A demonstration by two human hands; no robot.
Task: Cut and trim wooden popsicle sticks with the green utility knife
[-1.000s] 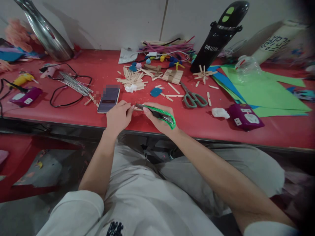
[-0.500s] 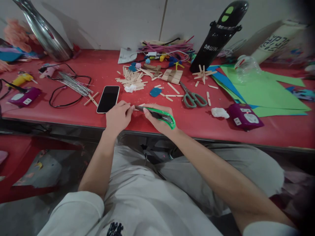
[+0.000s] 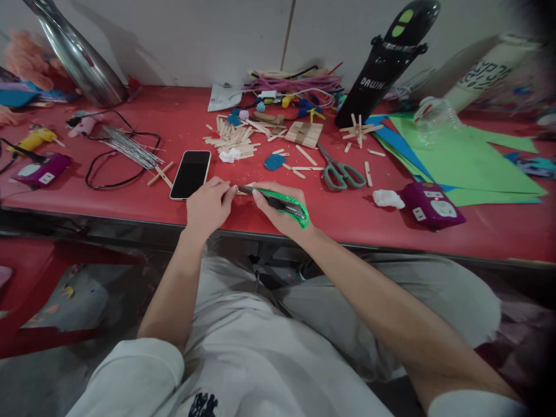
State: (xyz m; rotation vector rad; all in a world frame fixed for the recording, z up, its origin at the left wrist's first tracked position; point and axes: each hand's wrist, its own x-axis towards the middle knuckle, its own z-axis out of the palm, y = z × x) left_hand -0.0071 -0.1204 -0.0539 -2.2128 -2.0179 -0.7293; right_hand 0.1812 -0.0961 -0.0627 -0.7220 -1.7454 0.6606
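Observation:
My right hand (image 3: 282, 208) is closed around a green utility knife (image 3: 286, 205), whose dark blade end points left toward my left fingertips. Near the table's front edge, my left hand (image 3: 208, 205) has its thumb and fingers pinched together. A pale wooden craft stick (image 3: 241, 192), mostly covered by the fingers, lies under the blade between both hands. Just behind my left hand rests a phone (image 3: 191, 174) with a dark screen. Beyond my right hand are a blue oval piece (image 3: 275, 162) and several loose sticks.
Scissors (image 3: 341, 174) lie right of centre, with a pile of craft sticks (image 3: 234, 136) farther back. A purple box (image 3: 434, 205) and green paper sheets (image 3: 486, 156) are at right. At left are metal wires (image 3: 132, 149), a cable and a yellow glue gun (image 3: 37, 140). A black bottle (image 3: 369, 75) stands behind.
Both hands and the knife stay almost in place. Only a very slight shift of the view shows.

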